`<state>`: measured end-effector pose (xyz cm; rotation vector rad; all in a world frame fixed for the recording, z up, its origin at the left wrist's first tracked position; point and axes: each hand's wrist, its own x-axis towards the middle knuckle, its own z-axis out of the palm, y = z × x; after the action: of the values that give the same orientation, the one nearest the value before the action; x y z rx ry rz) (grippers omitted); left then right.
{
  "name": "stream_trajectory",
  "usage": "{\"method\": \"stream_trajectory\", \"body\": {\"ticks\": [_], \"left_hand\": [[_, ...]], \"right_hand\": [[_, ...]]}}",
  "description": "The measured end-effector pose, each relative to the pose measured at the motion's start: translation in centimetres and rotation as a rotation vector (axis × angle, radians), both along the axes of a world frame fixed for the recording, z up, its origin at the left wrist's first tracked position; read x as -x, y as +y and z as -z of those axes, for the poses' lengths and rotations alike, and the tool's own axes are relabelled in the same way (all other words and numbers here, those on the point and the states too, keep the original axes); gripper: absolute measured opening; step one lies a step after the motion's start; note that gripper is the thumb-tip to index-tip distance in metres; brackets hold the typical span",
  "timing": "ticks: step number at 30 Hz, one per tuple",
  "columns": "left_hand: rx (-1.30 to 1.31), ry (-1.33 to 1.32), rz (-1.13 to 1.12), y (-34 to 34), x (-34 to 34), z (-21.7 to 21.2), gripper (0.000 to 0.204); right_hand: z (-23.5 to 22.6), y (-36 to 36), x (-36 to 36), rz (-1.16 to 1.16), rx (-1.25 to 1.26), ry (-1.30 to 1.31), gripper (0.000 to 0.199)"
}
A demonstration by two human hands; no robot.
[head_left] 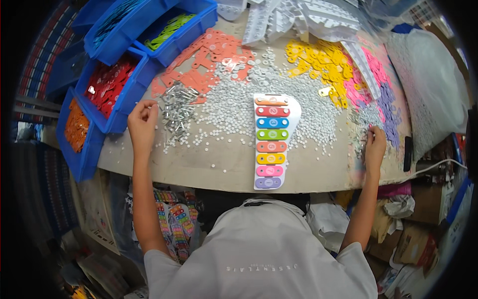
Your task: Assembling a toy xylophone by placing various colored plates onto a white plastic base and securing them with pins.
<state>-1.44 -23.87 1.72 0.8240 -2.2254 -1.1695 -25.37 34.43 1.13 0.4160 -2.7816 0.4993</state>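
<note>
A toy xylophone [271, 158] lies upright before me at the table's middle, its white base crossed by several coloured bars. White round caps sit at the ends of its upper bars; the lower ones show small dark spots there. My left hand [143, 122] is closed with curled fingers, beside a heap of silvery metal pins [178, 112]. Whether anything is in it I cannot make out. At the right, my right hand [376, 142] pinches its fingertips together at the edge of a pile of small silvery pieces [367, 117]; what they grip is too small to name.
Small white caps [229, 107] spread behind the xylophone. Coral [214, 47], yellow [323, 62] and purple bars [388, 114] lie in heaps. Blue bins [107, 119] with coloured bars line the left. White plastic bases [303, 22] are stacked at the back. A dark flat object [408, 153] lies right.
</note>
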Motion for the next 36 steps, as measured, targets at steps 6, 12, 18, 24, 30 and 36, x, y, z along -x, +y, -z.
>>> {"method": "stream_trajectory", "body": {"ticks": [6,12,18,24,30,36], "left_hand": [[-0.614,0.053,0.368,11.1,1.7,-4.2,0.013],[-1.001,-0.007,0.581,16.2,3.0,-2.3,0.013],[-1.07,-0.059,0.591,17.8,3.7,-1.2,0.013],[-1.024,-0.104,0.584,18.1,4.0,-0.3,0.01],[-0.861,-0.118,0.579,18.7,4.2,-0.4,0.031],[-0.842,-0.161,0.575,18.8,4.4,0.5,0.052]], "right_hand": [[1.0,0.2,0.1,0.085,0.018,0.037,0.01],[-1.4,-2.4,-1.5,0.172,0.185,0.059,0.011],[-3.5,-12.4,-8.8,-0.127,0.955,-0.661,0.014],[-2.8,-17.7,-12.3,-0.278,1.061,-1.153,0.011],[-2.0,-18.5,-12.7,-0.294,0.895,-0.955,0.011],[-3.5,-19.0,-13.0,-0.295,0.697,-0.816,0.013]]}}
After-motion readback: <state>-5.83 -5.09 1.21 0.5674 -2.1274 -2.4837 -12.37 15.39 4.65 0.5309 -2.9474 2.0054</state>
